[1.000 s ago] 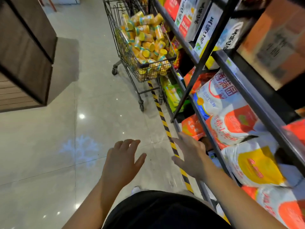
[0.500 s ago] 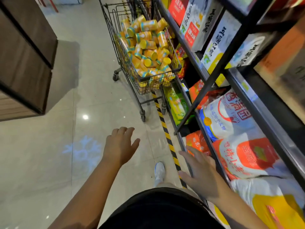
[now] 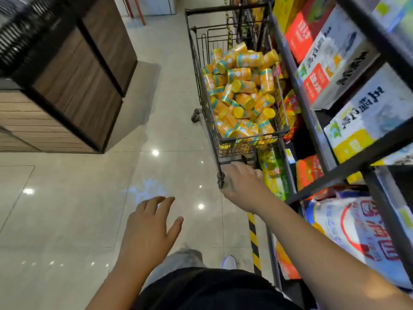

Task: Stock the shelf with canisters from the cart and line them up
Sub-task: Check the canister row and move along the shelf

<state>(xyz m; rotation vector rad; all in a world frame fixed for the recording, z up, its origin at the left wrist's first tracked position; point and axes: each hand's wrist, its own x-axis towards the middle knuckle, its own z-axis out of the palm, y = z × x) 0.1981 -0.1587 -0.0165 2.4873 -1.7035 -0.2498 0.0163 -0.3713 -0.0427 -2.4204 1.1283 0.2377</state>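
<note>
I can read nothing for certain. The boxes [image 3: 357,113] at upper right carry black Chinese characters, sideways and blurred. The white sack [image 3: 348,229] at lower right bears large red ones. Labels on the canisters [image 3: 243,86] are too small.

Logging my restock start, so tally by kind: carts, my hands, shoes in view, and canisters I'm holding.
Cart: 1
Hands: 2, left hand and right hand, both empty
Shoe: 1
In hand: 0; the canisters lie heaped in the cart
Total: 4
</note>
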